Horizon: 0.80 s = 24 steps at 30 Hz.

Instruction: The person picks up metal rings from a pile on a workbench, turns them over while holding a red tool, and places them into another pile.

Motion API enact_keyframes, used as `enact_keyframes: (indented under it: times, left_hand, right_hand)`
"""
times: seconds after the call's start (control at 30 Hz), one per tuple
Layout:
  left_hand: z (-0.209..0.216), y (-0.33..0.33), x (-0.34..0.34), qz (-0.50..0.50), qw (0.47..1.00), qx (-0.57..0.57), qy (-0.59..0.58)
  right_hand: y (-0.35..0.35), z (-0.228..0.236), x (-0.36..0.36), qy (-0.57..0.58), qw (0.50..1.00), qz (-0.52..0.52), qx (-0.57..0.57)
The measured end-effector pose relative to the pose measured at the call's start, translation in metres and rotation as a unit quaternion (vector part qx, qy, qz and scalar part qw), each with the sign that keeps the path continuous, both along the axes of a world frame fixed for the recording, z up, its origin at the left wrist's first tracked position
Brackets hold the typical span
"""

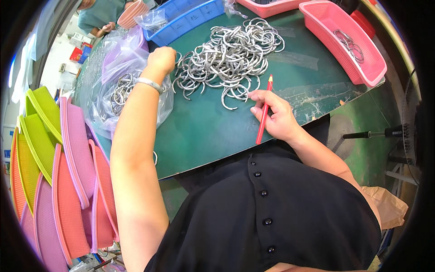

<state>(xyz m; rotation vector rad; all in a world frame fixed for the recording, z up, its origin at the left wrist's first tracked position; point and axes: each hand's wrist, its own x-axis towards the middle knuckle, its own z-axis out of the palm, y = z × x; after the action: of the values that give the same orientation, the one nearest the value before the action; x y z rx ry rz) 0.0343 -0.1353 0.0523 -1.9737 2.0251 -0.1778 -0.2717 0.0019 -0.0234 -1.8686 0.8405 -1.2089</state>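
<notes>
Silver rings (231, 54), one heap; right fingers (261, 94) round one red pencil (262, 122), left fingers (171, 54) curled, hold unclear

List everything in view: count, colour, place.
Table: 1, green, centre
Rings: many, silver, mostly heaped mid-table
Pencil: 1, red, right of centre
Plastic bags: several, clear, upper left
Bin: 1, blue, far edge
Trays: 2, pink, table's far right
Baskets: several, mixed colours, left
Fan: 1, dark, right edge
Paper bag: 1, brown, lower right
Co-worker: 1, green top, upper left
Shirt: 1, black, bottom centre
Left hand: 1, bare, rings' left edge
Right hand: 1, bare, holding pencil
</notes>
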Motion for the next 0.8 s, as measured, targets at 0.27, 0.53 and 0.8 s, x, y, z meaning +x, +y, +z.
enact_keyframes:
  times: [0.27,0.53,0.8]
  left_hand:
    - [-0.017,-0.007,0.007,0.048,0.997,0.027,-0.052]
    - [-0.024,-0.026,0.033,0.045,0.989,-0.090,0.108]
    - [0.015,-0.017,0.022,0.173,0.560,0.032,0.810]
  right_hand:
    - [-0.001,0.000,0.001,-0.008,1.000,0.011,-0.007]
    - [-0.002,0.000,0.001,-0.003,1.000,0.012,-0.008]
    - [-0.001,0.001,-0.001,0.015,1.000,0.016,-0.004]
